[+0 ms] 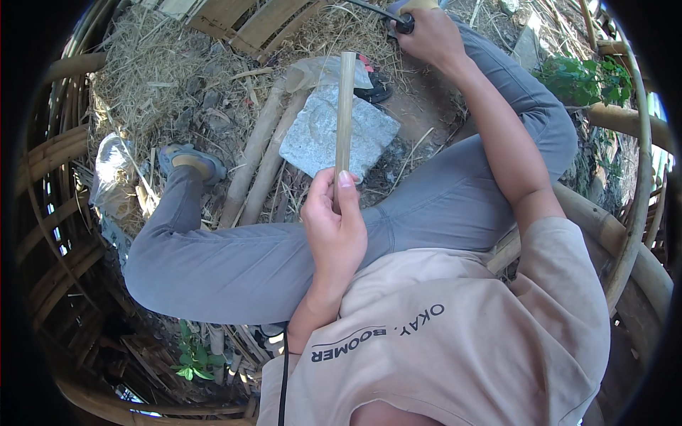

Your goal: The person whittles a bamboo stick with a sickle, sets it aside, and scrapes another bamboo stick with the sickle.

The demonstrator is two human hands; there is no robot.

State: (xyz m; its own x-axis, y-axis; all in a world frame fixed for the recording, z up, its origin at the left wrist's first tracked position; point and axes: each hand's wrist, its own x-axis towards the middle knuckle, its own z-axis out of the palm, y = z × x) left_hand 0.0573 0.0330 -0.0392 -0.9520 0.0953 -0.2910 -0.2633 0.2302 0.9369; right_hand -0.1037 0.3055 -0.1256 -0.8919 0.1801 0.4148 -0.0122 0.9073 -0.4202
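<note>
My left hand (334, 220) is closed round the lower end of a straight, pale bamboo stick (345, 106). The stick points away from me, above a flat grey stone slab (309, 131) on the ground between my legs. At the far right, beside my right foot, my right hand (433, 35) is closed on a tool with a black handle end (405, 24). A thin dark bar or blade of this tool (371, 8) runs toward the upper left and out of view, so its exact kind cannot be made out.
Bamboo poles (252, 156) lie left of the slab. Behind it are clear plastic (312, 72) and a black and red sandal (376, 91). Straw (156, 78) covers the far ground. A wooden slatted piece (266, 25) stands at the back; bamboo rails (629, 124) curve round both sides.
</note>
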